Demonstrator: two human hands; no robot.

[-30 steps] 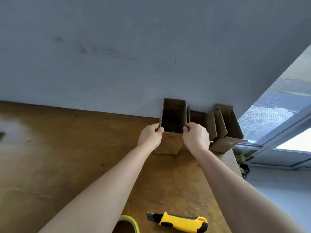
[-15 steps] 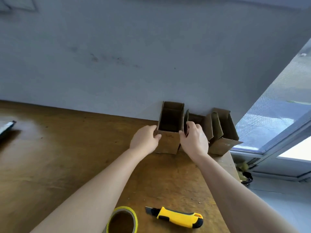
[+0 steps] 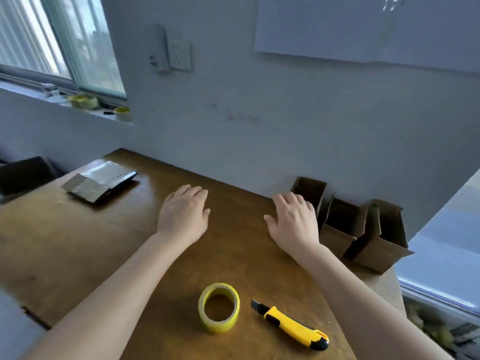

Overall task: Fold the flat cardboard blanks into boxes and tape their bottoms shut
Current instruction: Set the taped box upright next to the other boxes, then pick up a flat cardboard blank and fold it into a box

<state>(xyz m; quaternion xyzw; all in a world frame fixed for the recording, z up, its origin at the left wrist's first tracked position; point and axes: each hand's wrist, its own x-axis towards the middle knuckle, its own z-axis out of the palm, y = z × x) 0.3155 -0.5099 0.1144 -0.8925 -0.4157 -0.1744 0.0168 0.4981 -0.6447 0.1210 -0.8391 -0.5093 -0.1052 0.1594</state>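
Three open-topped folded cardboard boxes stand in a row against the wall at the table's right end: one at the back (image 3: 310, 189), a middle one (image 3: 339, 229) and a front one (image 3: 381, 240). My right hand (image 3: 292, 220) hovers open just left of them, partly hiding the back box. My left hand (image 3: 185, 211) is open over the bare table, holding nothing. A stack of flat taped cardboard blanks (image 3: 100, 180) lies at the far left. A yellow tape roll (image 3: 219, 307) and a yellow utility knife (image 3: 292, 324) lie near me.
The brown wooden table (image 3: 78, 242) meets a grey wall at the back; its right edge drops off beyond the boxes. A dark object (image 3: 24, 174) sits off the left end. More tape rolls (image 3: 84, 101) rest on the window sill.
Both hands have let go of the back box and pulled away to the left, fingers spread. The view has swung left, bringing the blanks and the window into sight.
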